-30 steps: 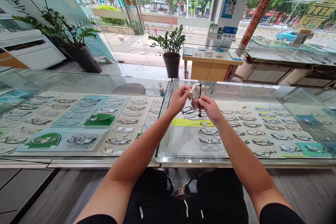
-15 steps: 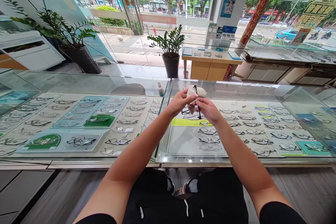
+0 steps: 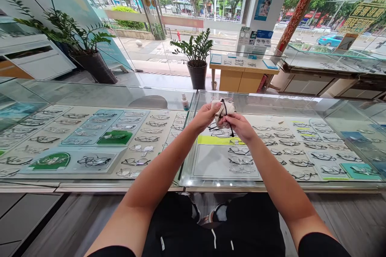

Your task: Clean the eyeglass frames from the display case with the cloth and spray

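Above the glass counter, my left hand pinches a whitish cloth with its thumb on top. Dark-framed eyeglasses lie against the cloth, one thin temple arm pointing down past my fingers. My right hand is closed on the eyeglasses near that temple arm. Cloth and fingers hide most of the lenses. Both hands are close together, nearly touching. Below them, behind the counter glass, rows of spectacle frames lie on display boards.
A small spray bottle stands on the counter glass left of my hands. The glass display case spans the width in front of me. Beyond it stand a potted plant and a wooden display cabinet.
My left thumb has shifted up and left on the cloth, uncovering more of the eyeglasses. The hanging temple arm has swung slightly right.
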The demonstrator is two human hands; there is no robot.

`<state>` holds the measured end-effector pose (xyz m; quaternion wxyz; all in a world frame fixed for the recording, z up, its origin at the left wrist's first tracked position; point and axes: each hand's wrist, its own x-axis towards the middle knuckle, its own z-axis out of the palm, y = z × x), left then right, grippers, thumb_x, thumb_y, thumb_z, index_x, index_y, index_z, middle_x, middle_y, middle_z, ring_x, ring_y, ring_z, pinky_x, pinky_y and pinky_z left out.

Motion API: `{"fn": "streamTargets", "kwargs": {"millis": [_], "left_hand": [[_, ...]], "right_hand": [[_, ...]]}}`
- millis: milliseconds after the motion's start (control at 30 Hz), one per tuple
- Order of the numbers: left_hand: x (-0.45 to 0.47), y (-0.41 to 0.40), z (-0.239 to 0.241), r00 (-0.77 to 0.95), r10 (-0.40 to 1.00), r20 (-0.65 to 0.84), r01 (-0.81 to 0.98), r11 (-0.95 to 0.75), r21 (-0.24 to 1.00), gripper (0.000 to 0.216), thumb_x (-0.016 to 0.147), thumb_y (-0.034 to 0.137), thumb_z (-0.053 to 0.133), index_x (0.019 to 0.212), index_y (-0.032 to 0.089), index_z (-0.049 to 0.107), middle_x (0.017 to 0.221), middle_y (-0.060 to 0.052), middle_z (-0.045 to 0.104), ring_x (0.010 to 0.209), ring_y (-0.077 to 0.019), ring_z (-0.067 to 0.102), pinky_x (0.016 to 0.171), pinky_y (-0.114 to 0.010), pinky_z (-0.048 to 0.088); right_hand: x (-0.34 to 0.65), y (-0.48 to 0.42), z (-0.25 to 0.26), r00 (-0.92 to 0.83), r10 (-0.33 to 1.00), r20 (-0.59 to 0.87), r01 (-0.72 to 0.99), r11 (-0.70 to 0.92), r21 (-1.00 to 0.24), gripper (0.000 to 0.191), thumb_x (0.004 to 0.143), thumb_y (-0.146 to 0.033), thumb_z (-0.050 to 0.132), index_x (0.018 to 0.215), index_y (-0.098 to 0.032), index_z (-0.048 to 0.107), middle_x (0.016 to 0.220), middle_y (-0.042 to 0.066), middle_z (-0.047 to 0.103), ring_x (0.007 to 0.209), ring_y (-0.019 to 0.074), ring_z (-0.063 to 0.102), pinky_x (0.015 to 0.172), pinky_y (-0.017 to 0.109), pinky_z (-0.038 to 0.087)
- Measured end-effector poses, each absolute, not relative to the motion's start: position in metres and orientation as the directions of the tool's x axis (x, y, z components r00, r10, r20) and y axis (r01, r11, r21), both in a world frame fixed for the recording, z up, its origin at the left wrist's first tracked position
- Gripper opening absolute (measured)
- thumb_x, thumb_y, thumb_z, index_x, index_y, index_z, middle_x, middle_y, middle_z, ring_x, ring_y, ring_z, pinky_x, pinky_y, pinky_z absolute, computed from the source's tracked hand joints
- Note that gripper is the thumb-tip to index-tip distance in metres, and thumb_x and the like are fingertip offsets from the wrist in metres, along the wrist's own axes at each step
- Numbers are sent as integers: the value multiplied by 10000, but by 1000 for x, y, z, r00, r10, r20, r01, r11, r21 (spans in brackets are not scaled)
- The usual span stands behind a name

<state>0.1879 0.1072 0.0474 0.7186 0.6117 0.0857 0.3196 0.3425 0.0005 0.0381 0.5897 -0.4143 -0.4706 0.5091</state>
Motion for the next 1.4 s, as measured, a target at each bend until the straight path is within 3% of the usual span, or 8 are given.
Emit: {"fn": "streamTargets", "kwargs": {"millis": [100,233,433,600,733,867,1033,1400], "left_hand": [[185,109,50,775,576,261,-384,102,918,503,846,624,914,920,174,703,778,-46,733,697,-175,709,715,-336,604],[184,108,50,754,610,243,-378,100,920,524,754,473,1014,1077,180,725,873,-37,759,705,-151,706,662,-283,573],[188,101,49,682,683,263,-328,-36,944,482,849,610,909,908,176,708,680,-9,695,553,-136,617,558,-281,490],[185,107,50,690,655,309,-362,-57,930,533,874,686,854,854,168,729,760,-36,739,680,-160,675,687,-307,549],[183,110,51,754,593,283,-377,38,925,504,823,622,928,928,171,728,831,-55,760,754,-187,719,761,-337,589],[186,106,49,768,581,268,-371,63,926,488,814,512,967,1030,174,689,795,-24,733,648,-133,658,650,-274,529],[188,102,48,738,622,261,-346,17,938,512,801,489,981,1000,169,634,727,-11,726,566,-112,616,554,-231,452],[180,111,50,830,519,203,-352,208,912,504,779,453,1007,1033,126,720,817,-55,768,721,-158,724,743,-278,572]], "right_hand": [[347,1,39,77,986,148,-213,161,-964,371,805,-587,890,805,-228,801,917,67,780,822,199,592,758,359,462],[347,2,37,87,987,134,-227,151,-962,356,789,-579,900,820,-237,810,902,60,770,767,186,534,738,367,454],[345,1,35,58,988,141,-221,151,-964,349,793,-567,908,798,-230,817,855,53,754,755,181,518,743,367,446],[348,-3,40,72,987,141,-185,152,-971,341,821,-565,885,812,-232,812,909,66,779,827,209,580,781,372,466],[350,-3,42,100,986,137,-202,155,-967,333,805,-551,892,803,-228,809,898,66,768,826,205,576,756,362,449],[347,0,39,96,988,121,-221,140,-965,313,797,-531,900,804,-227,829,885,63,777,773,183,529,738,357,436],[343,2,35,84,993,85,-232,102,-967,272,764,-480,907,800,-219,838,862,57,783,760,181,541,743,358,437],[351,0,35,75,989,131,-232,145,-962,250,844,-465,847,823,-216,835,890,63,760,805,190,529,753,346,422]]}}
